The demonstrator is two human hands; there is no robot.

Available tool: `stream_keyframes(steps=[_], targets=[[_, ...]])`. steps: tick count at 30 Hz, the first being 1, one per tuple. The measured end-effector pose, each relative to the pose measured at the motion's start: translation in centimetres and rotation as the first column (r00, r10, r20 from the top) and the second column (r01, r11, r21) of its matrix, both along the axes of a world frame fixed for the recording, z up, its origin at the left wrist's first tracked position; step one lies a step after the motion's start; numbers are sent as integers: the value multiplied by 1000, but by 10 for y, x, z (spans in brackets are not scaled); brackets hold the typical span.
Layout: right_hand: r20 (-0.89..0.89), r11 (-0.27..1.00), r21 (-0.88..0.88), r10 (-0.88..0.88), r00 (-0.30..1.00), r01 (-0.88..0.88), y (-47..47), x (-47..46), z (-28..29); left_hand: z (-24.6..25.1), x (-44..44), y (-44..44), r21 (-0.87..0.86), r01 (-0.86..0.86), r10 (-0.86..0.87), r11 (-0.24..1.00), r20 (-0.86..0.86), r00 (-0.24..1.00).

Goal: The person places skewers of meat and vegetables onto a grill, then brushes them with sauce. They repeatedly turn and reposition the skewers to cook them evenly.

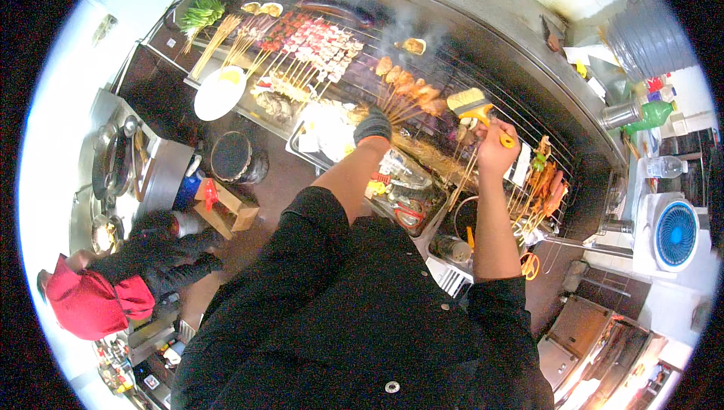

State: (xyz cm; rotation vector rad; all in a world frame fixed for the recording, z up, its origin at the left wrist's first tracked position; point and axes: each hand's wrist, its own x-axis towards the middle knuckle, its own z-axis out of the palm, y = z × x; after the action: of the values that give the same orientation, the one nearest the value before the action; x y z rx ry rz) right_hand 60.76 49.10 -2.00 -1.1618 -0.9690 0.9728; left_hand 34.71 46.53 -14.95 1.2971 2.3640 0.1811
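Note:
My left hand (373, 127), in a dark glove with an orange cuff, is closed around the stick ends of several skewers. Browned meat pieces (410, 86) on those skewers fan out over the smoking grill (376, 48). Bare, my right hand (498, 147) grips the yellow handle of a wide basting brush (468, 103), its bristles above the grill just right of the skewers. Near that hand lie other skewers (465, 175). Rows of meat skewers (322, 45) cover the grill's left part, beside green vegetable skewers (202, 14). A shellfish half (412, 45) sits in the smoke behind.
A white plate (212, 99) rests at the grill's front left edge. Red-handled scissors (408, 215) lie in a tray before me. A person in a red garment (85, 302) is at the lower left, near a wok (107, 161). At right stands a blue fan (676, 234).

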Motion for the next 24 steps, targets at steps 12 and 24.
stream_keyframes(steps=[12, 24], targets=[[11, 992, -38, -123, 992, 124, -33, -14, 41, 31, -92, -18, 33, -165, 9, 986, 969, 248], [396, 979, -68, 202, 896, -191, 40, -204, -57, -72, -92, -7, -198, 258, 325, 946, 547, -771]])
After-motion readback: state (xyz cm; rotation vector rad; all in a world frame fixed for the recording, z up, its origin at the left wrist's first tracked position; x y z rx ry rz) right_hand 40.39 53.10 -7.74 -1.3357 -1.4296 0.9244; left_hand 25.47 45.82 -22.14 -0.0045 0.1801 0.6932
